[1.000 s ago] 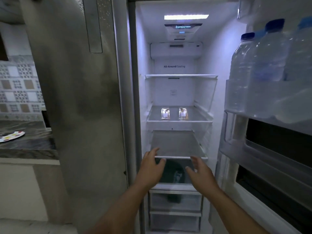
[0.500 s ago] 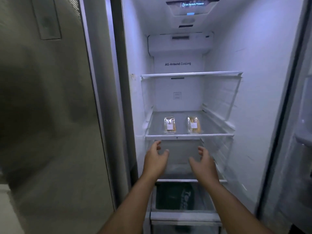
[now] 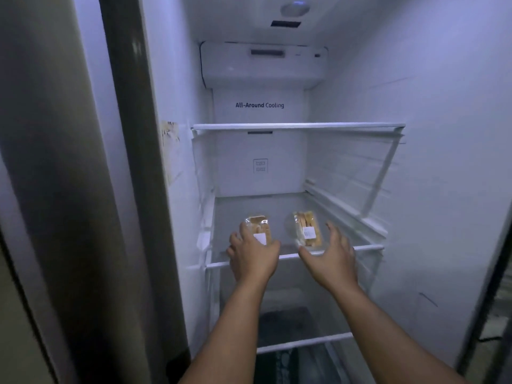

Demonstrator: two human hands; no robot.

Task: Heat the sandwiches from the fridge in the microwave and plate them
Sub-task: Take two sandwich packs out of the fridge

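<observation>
Sandwiches are still on the fridge shelf (image 3: 346, 249); left hand (image 3: 253, 254) covers the left sandwich (image 3: 259, 227), grip unclear, right hand (image 3: 331, 257) spread beside the right sandwich (image 3: 307, 230); heating and plating remain

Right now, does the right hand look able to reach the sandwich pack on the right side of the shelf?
Probably yes. The right hand is open beside the right sandwich pack, at the front edge of the glass shelf. Nothing stands between them, and the left hand is busy at the left sandwich pack.
</observation>
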